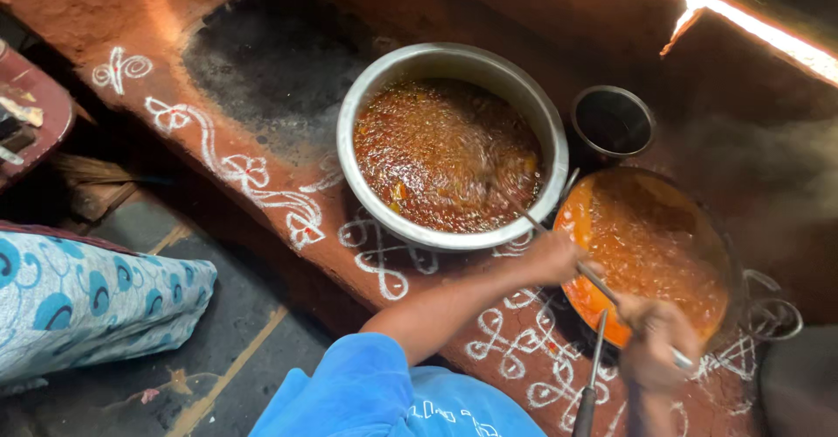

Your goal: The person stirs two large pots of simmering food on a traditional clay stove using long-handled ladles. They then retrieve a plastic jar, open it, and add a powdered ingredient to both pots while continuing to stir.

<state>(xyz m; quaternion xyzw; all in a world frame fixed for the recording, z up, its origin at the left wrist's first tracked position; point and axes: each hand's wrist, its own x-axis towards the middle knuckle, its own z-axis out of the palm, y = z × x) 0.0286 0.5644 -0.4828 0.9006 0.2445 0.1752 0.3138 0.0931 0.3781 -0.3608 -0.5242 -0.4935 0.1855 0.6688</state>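
Observation:
A large steel pot (pixel 552 131) of bubbling red-brown curry sits on a clay stove (pixel 262 219). A long metal ladle (pixel 524 214) slants into it over the near rim, its bowl blurred in the liquid. My left hand (pixel 554 258) grips the handle near the pot's rim. My right hand (pixel 655 343) grips the same handle further back, over a wide pan (pixel 729 267) of orange curry to the right. Both arms wear blue sleeves.
A second utensil with a black handle (pixel 587 406) leans on the pan's near edge. A small dark steel cup (pixel 614 123) stands behind the pan. A sooty stove opening (pixel 271 53) lies at left. White chalk patterns (pixel 249 173) line the stove's edge. Blue patterned cloth (pixel 87 302) lies at far left.

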